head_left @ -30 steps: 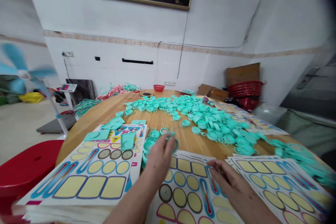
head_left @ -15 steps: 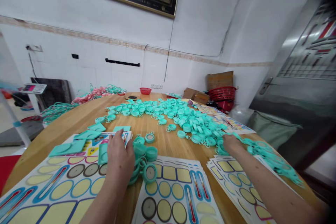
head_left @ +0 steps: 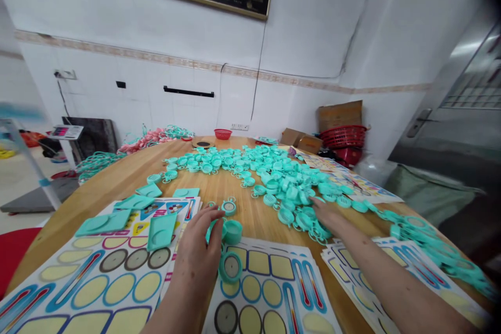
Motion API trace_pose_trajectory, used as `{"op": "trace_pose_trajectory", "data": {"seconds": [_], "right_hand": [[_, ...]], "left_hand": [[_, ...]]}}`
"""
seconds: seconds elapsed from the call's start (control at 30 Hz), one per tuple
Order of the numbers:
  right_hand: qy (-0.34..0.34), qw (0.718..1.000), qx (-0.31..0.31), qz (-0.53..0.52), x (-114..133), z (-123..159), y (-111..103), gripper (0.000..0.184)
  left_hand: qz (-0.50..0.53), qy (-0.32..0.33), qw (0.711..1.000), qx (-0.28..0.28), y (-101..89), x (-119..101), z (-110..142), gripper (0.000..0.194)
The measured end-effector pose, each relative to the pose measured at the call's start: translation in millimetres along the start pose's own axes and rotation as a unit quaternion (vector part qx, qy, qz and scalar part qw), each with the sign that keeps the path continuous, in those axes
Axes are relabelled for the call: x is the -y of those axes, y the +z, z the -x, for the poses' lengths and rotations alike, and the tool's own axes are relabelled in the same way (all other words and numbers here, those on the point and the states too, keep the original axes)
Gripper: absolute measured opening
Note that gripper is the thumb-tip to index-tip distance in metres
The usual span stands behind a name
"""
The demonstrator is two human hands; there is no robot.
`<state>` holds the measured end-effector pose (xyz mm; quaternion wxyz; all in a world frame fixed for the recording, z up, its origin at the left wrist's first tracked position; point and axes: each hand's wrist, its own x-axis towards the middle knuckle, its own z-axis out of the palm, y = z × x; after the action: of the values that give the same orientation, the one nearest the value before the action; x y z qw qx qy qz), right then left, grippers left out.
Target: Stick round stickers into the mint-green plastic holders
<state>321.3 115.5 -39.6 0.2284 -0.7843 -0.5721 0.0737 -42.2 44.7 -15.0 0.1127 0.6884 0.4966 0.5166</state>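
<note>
My left hand (head_left: 199, 242) curls its fingers and thumb around turquoise round plastic cases (head_left: 234, 231) at the near middle of the table. A case with a grey gauge-like face (head_left: 230, 267) leans over the middle sticker sheets (head_left: 261, 287). Behind these, a small ringed case (head_left: 229, 206) lies apart on the wood. My right hand (head_left: 327, 216) reaches into the near edge of the big heap of turquoise cases (head_left: 289, 188); its fingertips are hidden among the pieces. Under the right forearm lies another stack of sticker sheets (head_left: 352, 263).
Flat turquoise trays (head_left: 162, 230) lie on the left sticker sheets (head_left: 84, 292). Turquoise pieces (head_left: 434, 248) spread along the table's right edge. Toward the back are a small red basket (head_left: 223, 134), cardboard boxes (head_left: 309, 143) and pink and turquoise tubing (head_left: 146, 141).
My left hand has moved right, closing round the small group of cases and uncovering a flat tray. The right hand has moved left along the heap. The view has shifted slightly.
</note>
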Motion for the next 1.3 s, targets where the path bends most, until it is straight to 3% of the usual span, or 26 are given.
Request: {"op": "trace_pose_trajectory", "data": {"seconds": [0.13, 0.23, 0.43, 0.57, 0.67, 0.77, 0.87, 0.93, 1.0, 1.1, 1.2, 1.3], "right_hand": [[-0.092, 0.992, 0.073, -0.044, 37, 29, 11, 0.021], [-0.134, 0.983, 0.097, -0.075, 50, 46, 1, 0.027], [-0.14, 0.986, 0.042, -0.077, 39, 74, -33, 0.032], [-0.141, 0.988, 0.04, -0.044, 25, 100, -25, 0.022], [-0.132, 0.991, 0.02, -0.032, 21, 109, -15, 0.019], [-0.134, 0.99, 0.009, -0.044, 27, 109, -22, 0.019], [-0.145, 0.987, 0.016, -0.068, 45, 117, -42, 0.028], [-0.158, 0.983, 0.033, -0.087, 62, 130, -55, 0.028], [-0.174, 0.976, 0.074, -0.104, 81, 149, -63, 0.026], [-0.219, 0.95, 0.186, -0.122, 107, 177, -64, 0.024], [-0.246, 0.936, 0.214, -0.132, 120, 191, -55, 0.024], [-0.184, 0.949, 0.181, -0.18, 120, 193, -47, 0.021]], "left_hand": [[0.028, -0.006, 1.0, 0.011, 1.8, -9, 2, 0.022], [0.041, -0.003, 0.998, 0.048, 0.7, -12, 3, 0.021], [0.052, -0.014, 0.997, 0.056, -1.8, -20, 5, 0.021], [0.084, -0.011, 0.994, 0.067, 0.2, -28, 10, 0.021], [0.116, -0.017, 0.987, 0.107, 3.7, -33, 13, 0.021], [0.14, -0.027, 0.978, 0.151, 7.3, -38, 16, 0.02], [0.169, -0.029, 0.968, 0.181, 11.0, -42, 20, 0.019], [0.208, -0.013, 0.959, 0.194, 13.4, -45, 25, 0.027], [0.238, 0.027, 0.948, 0.209, 15.2, -46, 29, 0.049], [0.228, 0.108, 0.936, 0.246, 15.7, -47, 32, 0.072], [0.205, 0.133, 0.919, 0.31, 13.5, -49, 32, 0.053], [0.188, 0.076, 0.923, 0.326, 10.7, -50, 29, 0.032]]}}
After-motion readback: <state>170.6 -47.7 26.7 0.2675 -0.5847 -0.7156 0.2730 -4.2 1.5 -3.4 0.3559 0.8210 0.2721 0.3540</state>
